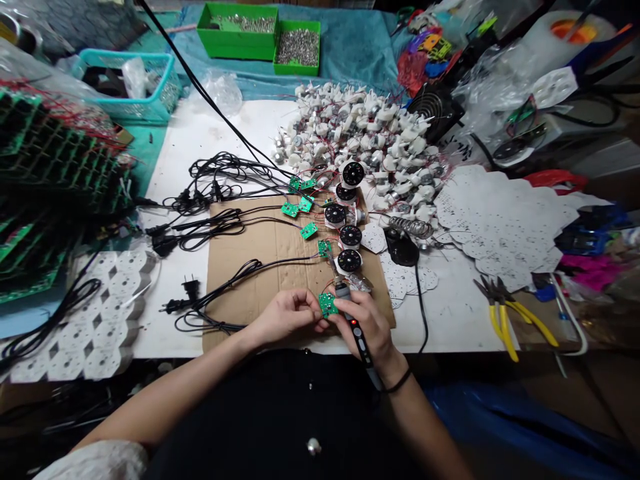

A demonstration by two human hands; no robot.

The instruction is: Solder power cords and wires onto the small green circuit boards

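Note:
My left hand (285,315) pinches a small green circuit board (327,305) at the near edge of a cardboard sheet (260,250). My right hand (367,323) is closed around a dark soldering iron (357,337) with a red button, its tip up by the board. Both hands meet at that board. Further up the cardboard lie several more green boards (300,207), wired to black power cords (220,230) on the left and to round black-and-white motors (349,235) on the right.
A heap of small white motors (360,133) fills the table's far middle. Green bins of metal parts (260,30) stand behind. Stacked green boards (45,173) rise at left. Yellow-handled pliers (510,313) and white perforated sheets (500,220) lie at right.

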